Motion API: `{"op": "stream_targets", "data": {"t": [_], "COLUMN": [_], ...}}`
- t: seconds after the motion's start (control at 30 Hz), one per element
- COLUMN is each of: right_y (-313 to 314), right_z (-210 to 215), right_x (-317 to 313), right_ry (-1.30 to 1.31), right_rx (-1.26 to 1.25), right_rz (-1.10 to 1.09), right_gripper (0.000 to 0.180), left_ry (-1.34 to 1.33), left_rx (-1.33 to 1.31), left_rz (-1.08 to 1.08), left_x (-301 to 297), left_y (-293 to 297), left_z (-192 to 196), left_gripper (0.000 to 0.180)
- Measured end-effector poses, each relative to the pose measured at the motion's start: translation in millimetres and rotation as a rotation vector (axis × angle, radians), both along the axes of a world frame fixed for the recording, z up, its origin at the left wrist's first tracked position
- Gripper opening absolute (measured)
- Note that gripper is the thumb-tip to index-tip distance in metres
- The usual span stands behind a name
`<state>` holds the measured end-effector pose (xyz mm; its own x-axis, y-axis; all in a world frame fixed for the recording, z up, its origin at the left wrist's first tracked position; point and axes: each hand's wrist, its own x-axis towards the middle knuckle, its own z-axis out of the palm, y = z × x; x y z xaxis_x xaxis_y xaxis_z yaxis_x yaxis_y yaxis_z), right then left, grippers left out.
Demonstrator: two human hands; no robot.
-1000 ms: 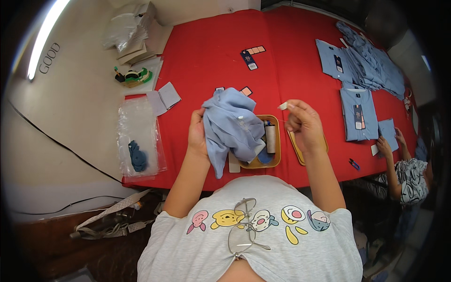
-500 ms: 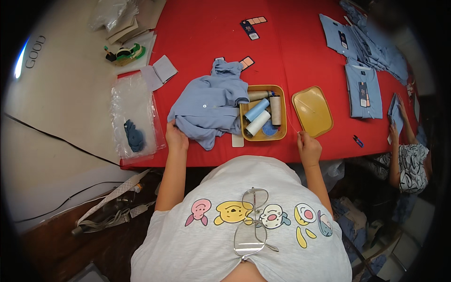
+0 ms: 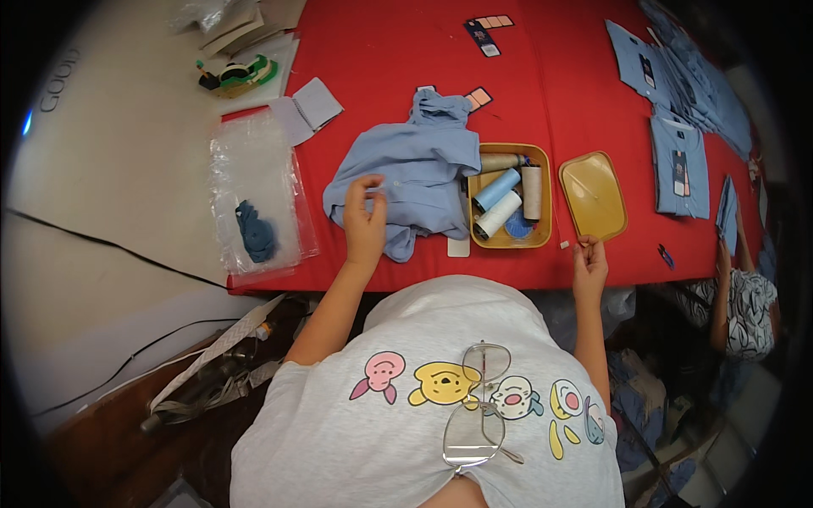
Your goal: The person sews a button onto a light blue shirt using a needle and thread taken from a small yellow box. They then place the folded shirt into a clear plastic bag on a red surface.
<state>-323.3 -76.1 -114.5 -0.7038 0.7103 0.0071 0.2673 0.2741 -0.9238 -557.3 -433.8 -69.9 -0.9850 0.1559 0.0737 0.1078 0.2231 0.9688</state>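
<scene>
left grip (image 3: 366, 222) pinching shirt (image 3: 411, 173)

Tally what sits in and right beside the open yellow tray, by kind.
Thread spools in the yellow tray: 4 (tan, blue, white, beige upright)
Blue flat round piece: 1
Yellow lid: 1
Crumpled blue shirt: 1
Total: 7

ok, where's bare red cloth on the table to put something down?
Widest free patch: red cloth between the crumpled blue shirt and the folded shirts, above the spool tray and yellow lid. A smaller strip lies above the blue shirt. Crowded: the near edge around the left hand, the tray and the right hand.
</scene>
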Motion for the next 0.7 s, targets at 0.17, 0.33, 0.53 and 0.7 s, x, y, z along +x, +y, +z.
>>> {"op": "stream_targets", "data": {"t": [0.17, 0.33, 0.53, 0.7], "right_y": [-2, 9, 7, 18], "right_z": [52, 106, 191, 236], "right_x": [-35, -56, -47, 23], "right_ry": [0.158, 0.446, 0.789, 1.044], "right_rx": [-0.241, -0.400, -0.458, -0.471], "right_rz": [-0.153, -0.115, 0.108, 0.312], "right_gripper": [0.017, 0.018, 0.023, 0.021], "left_ry": [0.344, 0.809, 0.730, 0.846], "left_rx": [-0.370, -0.966, -1.375, -1.191], "left_rz": [-0.665, -1.022, -1.301, -1.195], "left_x": [17, -1, -7, -7], "left_y": [72, 128, 158, 151], "left_z": [7, 4, 5, -17], "left_gripper": [0.012, 0.016, 0.012, 0.008]}}
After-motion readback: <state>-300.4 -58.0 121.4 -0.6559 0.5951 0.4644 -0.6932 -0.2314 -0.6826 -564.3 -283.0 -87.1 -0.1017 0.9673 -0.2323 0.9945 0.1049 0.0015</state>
